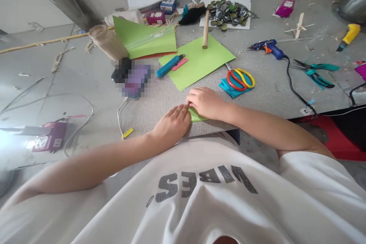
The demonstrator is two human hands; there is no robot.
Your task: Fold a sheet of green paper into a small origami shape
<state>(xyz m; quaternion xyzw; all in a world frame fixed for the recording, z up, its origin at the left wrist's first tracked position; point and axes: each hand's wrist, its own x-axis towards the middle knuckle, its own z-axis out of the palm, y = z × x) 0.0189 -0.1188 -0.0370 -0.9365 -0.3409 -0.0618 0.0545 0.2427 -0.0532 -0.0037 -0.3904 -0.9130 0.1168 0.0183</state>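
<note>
A small piece of green paper [197, 116] lies at the table's near edge, mostly covered by my hands. My left hand [175, 121] rests on its left side, fingers pressed together. My right hand [206, 103] is closed over its upper right part, with fingertips meeting those of my left hand. Beyond them is a larger green sheet [197, 63], with a blue cutter [169, 66], a pink strip [180, 64] and a wooden stick [206, 32] on it. Scissors with red and yellow handles [248, 78] lie on blue folded pieces [232, 90] to the right.
A phone [138, 80], a cup [107, 42] and folded green paper [154, 40] stand at left. Bottle caps [228, 13] are heaped at the back. A glue gun [274, 49], pliers [317, 73] and a yellow cutter [350, 35] lie at right.
</note>
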